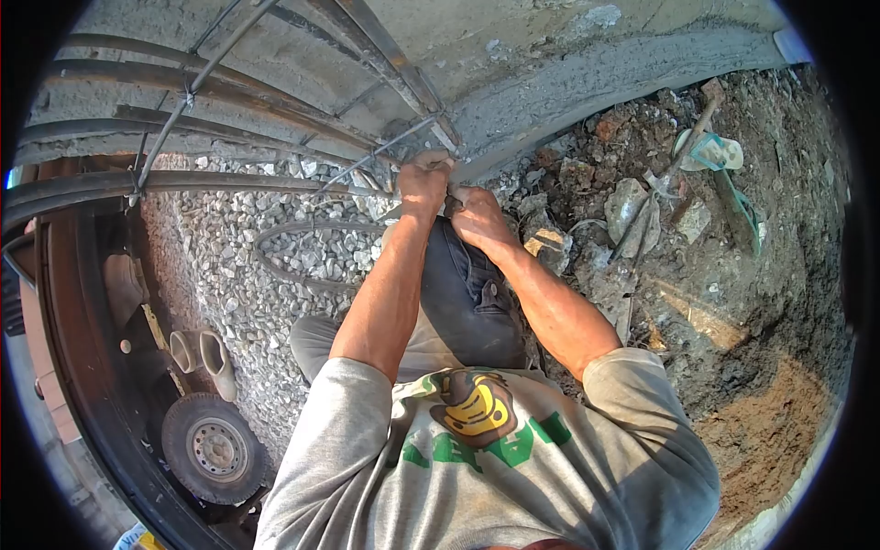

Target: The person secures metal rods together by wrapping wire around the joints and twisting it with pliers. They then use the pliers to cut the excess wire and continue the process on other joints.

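Observation:
My left hand [425, 180] is closed at the foot of the steel rebar cage [266, 105], against the lower ends of the bars. What its fingers grip is hidden by the hand. Just right of it and slightly nearer to me, my right hand [478, 216] is also closed, its fingertips turned away from view. I cannot make out what lies in it. Thin cross bars [188, 99] are tied to the long ribbed bars with wire. Both hands are low, close to where the concrete wall [541, 101] meets the ground, above my dark trousers [463, 302].
Grey gravel [229, 220] covers the ground at left, with a bent loop [266, 252] lying on it. Boots [216, 365] and a wheel [216, 449] are at lower left. Dug soil [706, 302] with stones, a stick [692, 137] and a clear plastic cup [720, 153] lies at right.

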The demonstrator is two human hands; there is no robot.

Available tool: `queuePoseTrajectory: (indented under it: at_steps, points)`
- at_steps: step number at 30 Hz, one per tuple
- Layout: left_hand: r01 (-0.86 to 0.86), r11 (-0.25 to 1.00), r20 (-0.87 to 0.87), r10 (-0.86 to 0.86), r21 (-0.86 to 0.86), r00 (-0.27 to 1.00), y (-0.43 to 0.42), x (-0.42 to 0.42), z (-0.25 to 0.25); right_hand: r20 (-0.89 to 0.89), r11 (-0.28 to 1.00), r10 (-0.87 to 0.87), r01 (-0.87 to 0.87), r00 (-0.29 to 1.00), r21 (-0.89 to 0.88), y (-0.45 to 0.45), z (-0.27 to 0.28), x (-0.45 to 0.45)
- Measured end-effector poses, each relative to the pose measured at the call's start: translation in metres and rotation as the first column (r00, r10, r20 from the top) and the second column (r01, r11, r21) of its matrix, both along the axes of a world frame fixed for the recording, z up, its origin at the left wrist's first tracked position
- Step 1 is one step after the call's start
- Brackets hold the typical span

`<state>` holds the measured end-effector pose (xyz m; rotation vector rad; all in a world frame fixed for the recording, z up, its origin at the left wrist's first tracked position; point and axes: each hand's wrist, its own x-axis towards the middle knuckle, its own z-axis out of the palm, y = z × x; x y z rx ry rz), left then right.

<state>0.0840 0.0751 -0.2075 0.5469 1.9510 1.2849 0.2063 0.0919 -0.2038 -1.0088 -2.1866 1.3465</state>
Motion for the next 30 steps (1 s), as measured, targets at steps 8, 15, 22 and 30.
queuePoseTrajectory:
  at_steps: [8, 15, 22, 30]
  points:
    - [-0.025, 0.999, 0.025, 0.026, -0.043, 0.999, -0.004, 0.002, 0.015, 0.015, 0.996, 0.085, -0.085, 0.996, 0.011, -0.007, 0.017, 0.002]
    - [0.15, 0.939, -0.234, -0.228, -0.309, 0.945, 0.008, -0.015, 0.0, -0.339, 0.952, 0.162, -0.057, 0.927, 0.301, -0.009, -0.004, 0.043]
    - [0.082, 0.811, -0.595, -0.49, -0.579, 0.637, 0.017, 0.018, 0.053, 0.564, 0.634, -0.75, 0.618, 0.344, 0.466, 0.029, -0.074, 0.236]
    - [-0.014, 0.944, -0.678, -0.227, -0.33, 0.699, 0.004, 0.031, 0.036, 0.827, 0.787, -0.467, 0.575, 0.314, 0.226, 0.06, -0.155, 0.312]
